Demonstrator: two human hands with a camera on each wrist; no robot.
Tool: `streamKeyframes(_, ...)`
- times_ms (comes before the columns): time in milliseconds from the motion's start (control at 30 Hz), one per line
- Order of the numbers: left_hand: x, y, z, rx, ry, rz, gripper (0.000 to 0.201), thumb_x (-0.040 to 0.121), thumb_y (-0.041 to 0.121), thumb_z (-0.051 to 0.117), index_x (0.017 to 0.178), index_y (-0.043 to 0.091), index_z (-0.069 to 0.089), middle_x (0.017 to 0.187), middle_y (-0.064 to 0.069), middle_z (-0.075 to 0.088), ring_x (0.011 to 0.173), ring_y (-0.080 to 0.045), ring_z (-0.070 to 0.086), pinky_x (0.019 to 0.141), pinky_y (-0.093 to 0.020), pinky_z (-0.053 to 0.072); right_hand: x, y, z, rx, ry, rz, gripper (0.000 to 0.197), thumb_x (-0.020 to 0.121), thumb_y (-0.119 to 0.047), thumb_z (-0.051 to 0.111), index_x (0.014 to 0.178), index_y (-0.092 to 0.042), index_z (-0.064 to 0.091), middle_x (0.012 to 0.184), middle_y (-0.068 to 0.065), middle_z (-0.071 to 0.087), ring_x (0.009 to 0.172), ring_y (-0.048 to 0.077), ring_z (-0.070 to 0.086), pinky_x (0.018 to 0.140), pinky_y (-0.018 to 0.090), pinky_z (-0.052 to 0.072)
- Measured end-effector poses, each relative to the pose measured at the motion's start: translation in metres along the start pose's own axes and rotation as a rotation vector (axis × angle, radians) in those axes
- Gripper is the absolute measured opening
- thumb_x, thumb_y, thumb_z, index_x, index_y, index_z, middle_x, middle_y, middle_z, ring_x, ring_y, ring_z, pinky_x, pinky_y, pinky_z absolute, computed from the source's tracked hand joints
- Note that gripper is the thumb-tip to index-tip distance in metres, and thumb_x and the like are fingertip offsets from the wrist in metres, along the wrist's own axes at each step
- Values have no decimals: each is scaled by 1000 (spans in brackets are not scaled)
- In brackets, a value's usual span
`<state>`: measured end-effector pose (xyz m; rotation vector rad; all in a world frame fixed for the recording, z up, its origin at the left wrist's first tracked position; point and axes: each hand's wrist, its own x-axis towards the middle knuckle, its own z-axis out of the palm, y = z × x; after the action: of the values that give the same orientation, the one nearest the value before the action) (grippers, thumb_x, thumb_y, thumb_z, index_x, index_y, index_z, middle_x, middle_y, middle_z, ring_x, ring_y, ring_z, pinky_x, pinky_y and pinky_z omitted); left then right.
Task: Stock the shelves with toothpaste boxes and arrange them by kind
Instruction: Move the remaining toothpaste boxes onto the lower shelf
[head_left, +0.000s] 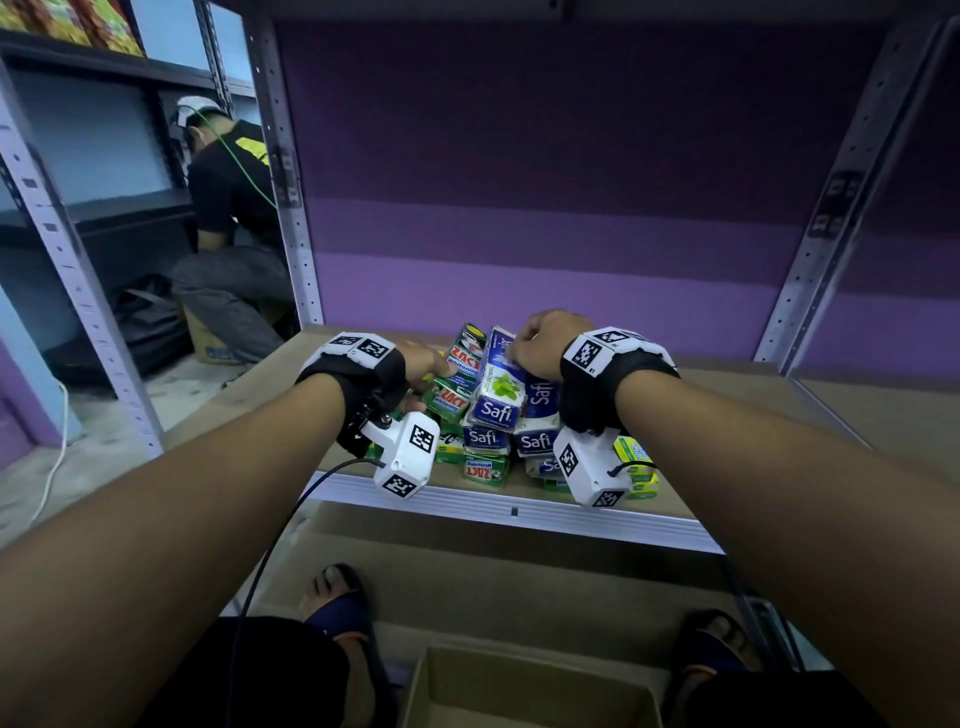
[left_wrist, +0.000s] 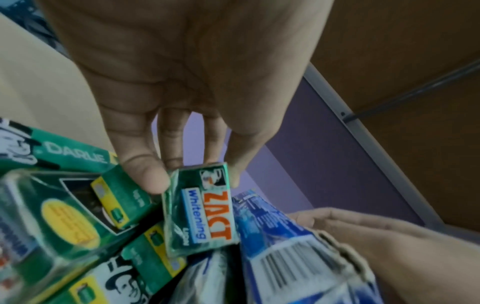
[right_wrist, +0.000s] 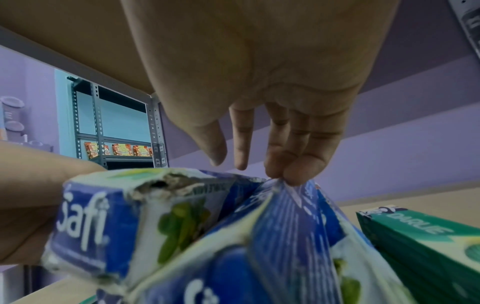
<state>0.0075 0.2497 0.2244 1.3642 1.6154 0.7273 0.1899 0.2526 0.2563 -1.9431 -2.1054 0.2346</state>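
Note:
A heap of toothpaste boxes (head_left: 488, 415) lies at the front of the wooden shelf (head_left: 779, 405): green Zact and Darlie boxes, blue Safi boxes. My left hand (head_left: 426, 366) pinches the end of a green Zact Whitening box (left_wrist: 205, 211) between thumb (left_wrist: 153, 179) and fingers, at the heap's left side. My right hand (head_left: 537, 343) reaches down over the blue Safi boxes (right_wrist: 285, 226). Two of its fingertips (right_wrist: 291, 174) touch the top end of one Safi box; its thumb and forefinger hang free. A torn Safi box (right_wrist: 109, 222) leans beside it.
Behind and to the right of the heap the shelf board is bare up to the purple back wall (head_left: 519, 208). An open cardboard box (head_left: 530, 691) stands on the floor by my feet. Another person (head_left: 228, 218) crouches at the rack on the left. Green Darlie boxes (left_wrist: 78, 158) lie left of the Zact.

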Motion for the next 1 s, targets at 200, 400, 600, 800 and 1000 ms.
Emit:
streamKeyframes(200, -4, -3, -7, -270, 29, 40, 23, 96, 9, 59, 119, 9, 60, 91, -10, 65, 72, -17, 60, 44, -21, 52, 0, 12, 4, 303, 86, 62, 19, 90, -36, 63, 94, -21, 71, 85, 3, 70, 74, 23, 68, 70, 31, 58)
streamKeyframes(400, -10, 11, -16, -479, 98, 211, 37, 93, 17, 66, 129, 20, 61, 115, -9, 70, 89, -20, 71, 69, -32, 62, -11, 28, -4, 601, 81, 57, 15, 88, -37, 62, 92, -25, 71, 79, 2, 70, 72, 30, 73, 70, 46, 62)
streamKeyframes(600, -31, 47, 4, -562, -12, 365, 34, 94, 19, 64, 128, 22, 61, 112, -9, 72, 84, -20, 72, 68, -30, 59, -26, 52, -30, 971, 102, 67, 16, 94, -32, 64, 107, -23, 65, 97, 10, 64, 66, 22, 64, 73, 49, 62)
streamKeyframes(800, -40, 74, 50, -551, -98, 476, 36, 94, 19, 63, 130, 21, 59, 113, -10, 72, 80, -23, 71, 61, -27, 59, -39, 83, -56, 1205, 138, 73, 34, 90, -41, 69, 118, -25, 58, 107, 11, 60, 68, 25, 66, 69, 47, 61)
streamKeyframes(1000, -36, 73, 98, -556, -134, 516, 37, 95, 15, 61, 131, 21, 58, 107, -17, 72, 73, -22, 68, 60, -29, 57, -47, 118, -52, 1231, 222, 127, 38, 93, -39, 66, 126, -26, 53, 114, 16, 63, 71, 27, 68, 69, 49, 62)
